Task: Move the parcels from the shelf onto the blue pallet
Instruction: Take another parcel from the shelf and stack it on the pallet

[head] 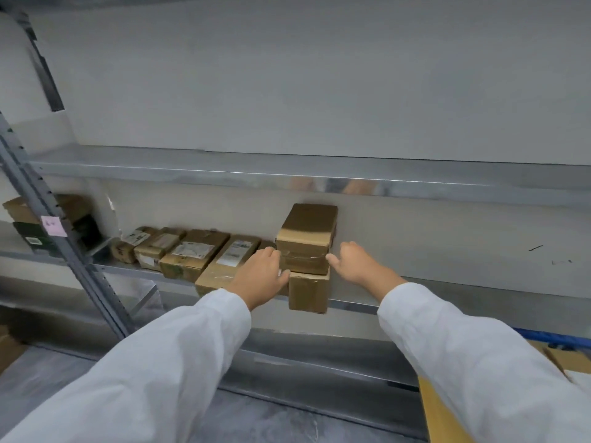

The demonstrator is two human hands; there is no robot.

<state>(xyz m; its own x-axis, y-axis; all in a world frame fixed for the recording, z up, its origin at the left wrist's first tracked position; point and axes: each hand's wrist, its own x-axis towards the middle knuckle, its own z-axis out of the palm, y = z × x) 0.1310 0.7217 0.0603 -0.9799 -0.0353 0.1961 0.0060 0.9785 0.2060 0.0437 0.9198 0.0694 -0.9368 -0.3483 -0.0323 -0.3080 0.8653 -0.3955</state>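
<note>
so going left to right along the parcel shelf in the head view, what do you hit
pink note → row of four labelled parcels → left hand → stacked two parcels → right hand

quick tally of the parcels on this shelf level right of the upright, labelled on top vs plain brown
White label on top: 4
Plain brown, the stacked pair between the hands: 2
Total: 6; a sliver behind the left hand is unclear.

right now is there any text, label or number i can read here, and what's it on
pink sticky note on the shelf upright: a handwritten mark, too faint to read
white shipping labels on the row of parcels: print too small and blurred to read
green box at far left: white barcode sticker, unreadable
stacked parcels between the hands: no readable text
</note>
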